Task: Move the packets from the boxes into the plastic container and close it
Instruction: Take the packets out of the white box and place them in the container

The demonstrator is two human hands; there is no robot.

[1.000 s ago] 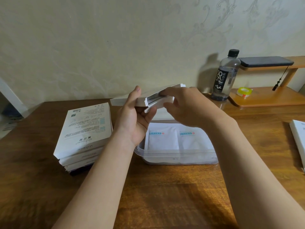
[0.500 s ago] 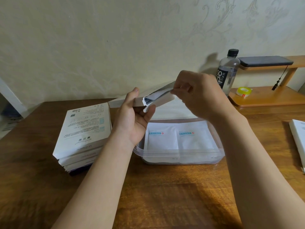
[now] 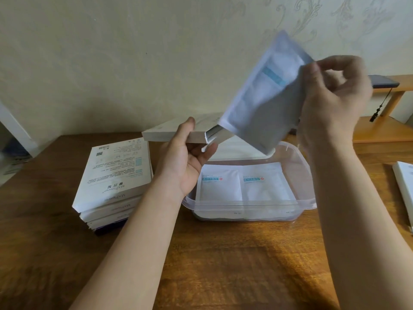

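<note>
We hold the flat white cardboard box [image 3: 169,133] above the brown wooden desk [image 3: 223,265] in the left grip [image 3: 185,159], with the fingers curled round its near edge and its open end facing right. The right grip [image 3: 335,104] pinches the upper edge of a tilted white foil packet [image 3: 263,101], whose lower corner sits at that open end, above the clear plastic container [image 3: 309,198]. Two white packets [image 3: 220,186] lie flat side by side inside the container, and a stack of white boxes [image 3: 114,175] stands just left of it.

Light is dim and warm, the packet [image 3: 263,95] motion-blurred, edges bowed
</note>
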